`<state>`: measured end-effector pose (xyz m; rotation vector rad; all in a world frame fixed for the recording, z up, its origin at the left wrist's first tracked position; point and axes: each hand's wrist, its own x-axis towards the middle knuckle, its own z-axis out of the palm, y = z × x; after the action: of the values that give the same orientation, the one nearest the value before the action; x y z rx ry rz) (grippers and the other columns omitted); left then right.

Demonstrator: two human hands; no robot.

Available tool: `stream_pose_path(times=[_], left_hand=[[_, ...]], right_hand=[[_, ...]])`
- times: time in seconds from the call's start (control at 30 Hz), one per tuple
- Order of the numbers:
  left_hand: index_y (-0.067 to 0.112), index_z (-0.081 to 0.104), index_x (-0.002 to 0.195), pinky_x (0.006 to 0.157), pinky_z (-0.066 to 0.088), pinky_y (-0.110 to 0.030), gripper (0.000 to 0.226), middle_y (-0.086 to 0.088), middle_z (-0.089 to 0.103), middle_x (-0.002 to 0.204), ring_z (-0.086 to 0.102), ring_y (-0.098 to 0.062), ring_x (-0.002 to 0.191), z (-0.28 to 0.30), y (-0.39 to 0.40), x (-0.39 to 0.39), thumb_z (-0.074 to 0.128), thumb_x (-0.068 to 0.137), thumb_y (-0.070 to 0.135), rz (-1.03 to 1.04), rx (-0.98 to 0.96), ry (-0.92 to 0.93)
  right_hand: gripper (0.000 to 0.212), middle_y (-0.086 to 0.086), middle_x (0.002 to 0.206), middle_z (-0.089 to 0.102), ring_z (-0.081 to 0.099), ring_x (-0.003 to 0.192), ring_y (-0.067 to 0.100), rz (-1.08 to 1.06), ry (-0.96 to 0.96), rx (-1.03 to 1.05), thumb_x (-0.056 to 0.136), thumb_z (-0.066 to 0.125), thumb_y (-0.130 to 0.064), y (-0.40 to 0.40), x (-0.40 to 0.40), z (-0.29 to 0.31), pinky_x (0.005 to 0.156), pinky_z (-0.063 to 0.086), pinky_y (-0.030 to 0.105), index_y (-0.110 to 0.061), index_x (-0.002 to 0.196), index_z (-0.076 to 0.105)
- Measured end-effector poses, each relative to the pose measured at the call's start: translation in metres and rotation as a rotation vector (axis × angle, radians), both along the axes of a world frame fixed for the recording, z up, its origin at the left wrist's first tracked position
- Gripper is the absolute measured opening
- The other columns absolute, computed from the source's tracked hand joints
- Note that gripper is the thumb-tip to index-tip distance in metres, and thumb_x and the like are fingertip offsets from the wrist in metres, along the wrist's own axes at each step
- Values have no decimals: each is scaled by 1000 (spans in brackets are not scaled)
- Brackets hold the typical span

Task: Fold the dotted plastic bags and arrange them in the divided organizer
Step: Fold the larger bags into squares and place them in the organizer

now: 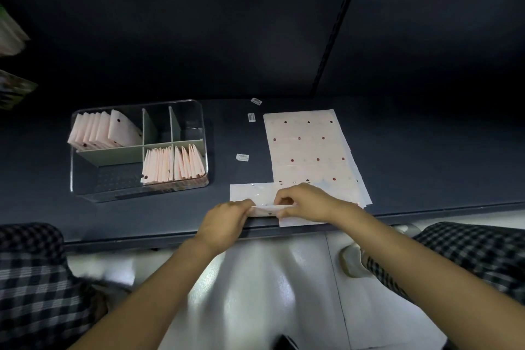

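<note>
Both hands, left [224,219] and right [302,203], pinch a bag [250,193] at the counter's [170,216] front edge; slick plastic, so the crease might slip crooked or slide off.

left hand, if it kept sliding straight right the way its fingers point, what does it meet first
Probably the right hand: the left hand pinches the same pale pink dotted plastic bag at the dark table's near edge, and only a short strip of bag separates them.

Both hands, left hand [227,217] and right hand [305,203], pinch a dotted bag [250,193] beside the organizer [199,111].
</note>
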<state>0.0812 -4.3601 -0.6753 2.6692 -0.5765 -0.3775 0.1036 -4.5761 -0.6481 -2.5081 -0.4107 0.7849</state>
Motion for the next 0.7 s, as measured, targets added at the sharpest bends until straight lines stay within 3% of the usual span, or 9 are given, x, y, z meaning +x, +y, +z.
stream_pose_path(times=[0.07, 0.13, 0.23, 0.37, 0.43, 0.5, 0.53, 0.6, 0.7], left_hand=[[20, 51, 104, 66, 37, -33, 21, -5, 65, 99, 57, -32, 92, 5, -3, 6, 33, 101, 30, -6, 26, 48], [25, 53, 117, 81, 39, -34, 25, -1, 62, 118, 53, -28, 109, 9, -5, 9, 34, 101, 32, 30, 0, 54], [21, 49, 133, 101, 33, -33, 36, 1, 49, 136, 41, -22, 126, 10, -5, 10, 47, 97, 24, 97, -87, -161], [7, 64, 114, 93, 48, -39, 35, -12, 62, 118, 58, -32, 113, 6, -9, 0, 69, 80, 6, 35, -127, -336], [8, 67, 110, 92, 50, -40, 38, -11, 65, 116, 61, -31, 110, -2, -15, -8, 76, 73, 8, -45, -107, -326], [8, 57, 126, 107, 36, -39, 48, -12, 54, 134, 50, -29, 126, -13, -23, -17, 70, 82, 19, -161, -10, -229], [9, 42, 140, 116, 18, -37, 54, -10, 37, 149, 32, -27, 139, -21, -25, -21, 57, 91, 26, -209, 50, -176], [12, 7, 151, 115, -10, -31, 63, -3, 1, 159, -2, -21, 146, -36, -25, -25, 33, 100, 38, -248, 165, -76], [14, -9, 149, 114, -14, -34, 67, -1, -15, 158, -17, -21, 144, -47, -22, -28, 26, 101, 45, -255, 263, -32]], right_hand=[[11, -4, 96, 66, 56, 90, 15, -26, -46, -17, 90, 58, -29, 6, 8, 2, 83, 46, 33, -22, 94, 65], [13, -2, 97, 66, 55, 90, 16, -51, -57, -36, 92, 53, -26, 10, 18, 1, 83, 45, 34, -20, 92, 65], [16, -2, 96, 65, 52, 89, 16, -75, -45, -52, 95, 50, -20, 13, 34, -5, 82, 43, 33, -15, 90, 65], [20, -1, 89, 58, 51, 87, 19, -81, -17, -80, 95, 45, -13, 20, 52, -19, 83, 43, 34, -12, 85, 63], [21, 4, 97, 62, 53, 90, 21, -92, -13, -109, 95, 44, -13, 23, 57, -26, 84, 44, 34, -10, 88, 64], [20, 6, 105, 63, 55, 98, 23, -109, -21, -143, 94, 45, -14, 24, 61, -30, 89, 45, 36, -10, 94, 65], [18, 6, 106, 62, 55, 100, 24, -120, -29, -158, 94, 47, -15, 24, 62, -32, 90, 45, 37, -12, 95, 65], [15, 7, 110, 58, 53, 105, 25, -137, -45, -168, 92, 53, -19, 25, 64, -35, 93, 44, 37, -15, 102, 63], [31, 8, 117, 52, 52, 108, 23, -103, -45, -182, 85, 66, -23, 26, 65, -36, 94, 44, 37, -15, 114, 58]])
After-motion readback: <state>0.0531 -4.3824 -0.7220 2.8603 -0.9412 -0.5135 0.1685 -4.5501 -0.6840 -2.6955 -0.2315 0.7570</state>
